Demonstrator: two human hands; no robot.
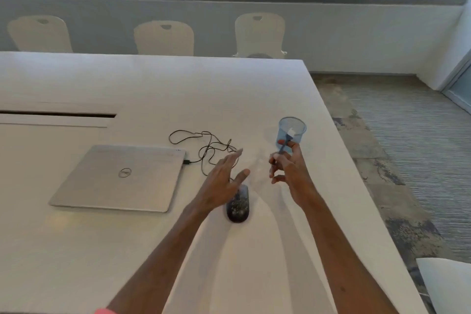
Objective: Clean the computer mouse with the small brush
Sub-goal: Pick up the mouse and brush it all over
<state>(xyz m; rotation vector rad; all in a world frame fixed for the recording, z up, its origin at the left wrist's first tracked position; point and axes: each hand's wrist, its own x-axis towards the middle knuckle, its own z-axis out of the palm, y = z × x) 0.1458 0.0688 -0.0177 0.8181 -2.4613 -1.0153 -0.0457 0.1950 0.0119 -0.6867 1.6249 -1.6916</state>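
Note:
A black computer mouse [239, 208] speckled with light debris lies on the white table [153, 84], and its black cable [204, 145] loops away towards the laptop. My left hand [222, 181] hovers just above the mouse's far end with fingers spread and straight, covering part of it. My right hand [289, 171] is to the right of the mouse and pinches a small brush [286, 141] by its dark handle. The brush's white bristle end points up in front of the blue mesh cup [291, 132].
A closed silver laptop [119, 177] lies left of the mouse. The table's right edge runs close to the mesh cup, with carpet beyond. A cable slot [58, 113] sits at the left. White chairs [164, 38] stand along the far side.

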